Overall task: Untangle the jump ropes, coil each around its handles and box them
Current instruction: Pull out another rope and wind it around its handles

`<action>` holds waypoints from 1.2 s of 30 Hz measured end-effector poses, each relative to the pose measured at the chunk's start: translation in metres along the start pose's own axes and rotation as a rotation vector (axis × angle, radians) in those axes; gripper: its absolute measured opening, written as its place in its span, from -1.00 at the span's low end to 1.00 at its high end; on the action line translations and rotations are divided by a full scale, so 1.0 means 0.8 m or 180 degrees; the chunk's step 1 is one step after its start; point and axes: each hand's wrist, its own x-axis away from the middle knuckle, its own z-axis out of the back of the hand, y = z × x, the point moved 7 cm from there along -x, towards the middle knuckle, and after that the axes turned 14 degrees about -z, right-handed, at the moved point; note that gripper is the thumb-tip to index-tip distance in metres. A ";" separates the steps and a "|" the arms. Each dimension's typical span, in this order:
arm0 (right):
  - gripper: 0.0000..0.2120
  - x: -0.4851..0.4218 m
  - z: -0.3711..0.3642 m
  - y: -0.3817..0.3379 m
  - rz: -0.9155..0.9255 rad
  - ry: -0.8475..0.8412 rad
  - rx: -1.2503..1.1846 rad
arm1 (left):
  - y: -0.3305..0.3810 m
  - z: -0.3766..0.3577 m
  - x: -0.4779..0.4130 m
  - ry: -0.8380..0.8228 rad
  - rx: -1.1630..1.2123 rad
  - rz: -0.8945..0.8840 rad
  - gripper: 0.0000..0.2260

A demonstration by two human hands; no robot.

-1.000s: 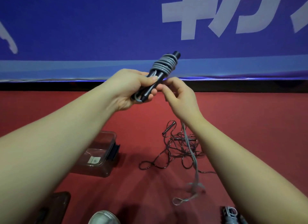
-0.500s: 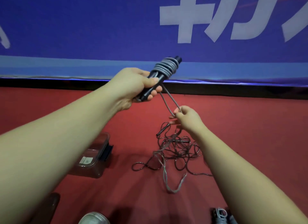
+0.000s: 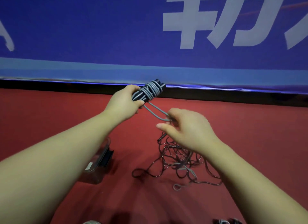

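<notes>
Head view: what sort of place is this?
Probably an indoor sports court or gym, though I can't be sure. A red floor runs up to a blue banner with large white characters along its edge, and a dark tangled jump rope lies on the floor.

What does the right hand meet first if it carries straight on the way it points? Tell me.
Probably the coiled handles gripped by the left hand: the right hand, pinching the grey rope, points up-left along that taut line. Depth is unclear.

prob. box (image 3: 95, 173) L on floor (image 3: 250, 133), rope tangle (image 3: 177, 158) R, banner (image 3: 100, 32) behind
</notes>
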 end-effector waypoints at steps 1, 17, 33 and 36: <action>-0.70 -0.001 0.015 -0.007 0.0154 0.0295 0.0283 | 0.002 -0.005 0.001 -0.0087 0.0036 0.0001 -0.70; -0.83 0.010 0.045 -0.023 0.1491 0.1034 0.0919 | 0.006 -0.051 0.034 -0.0700 0.0538 0.0370 -0.86; -0.65 -0.017 -0.047 0.069 0.0375 -0.2041 -0.0445 | 0.088 -0.099 0.110 -0.2198 -0.0603 -0.1422 -0.79; -0.70 -0.009 -0.062 0.075 0.0197 -0.2166 -0.1138 | 0.097 -0.091 0.108 -0.1912 -0.0029 -0.1241 -0.71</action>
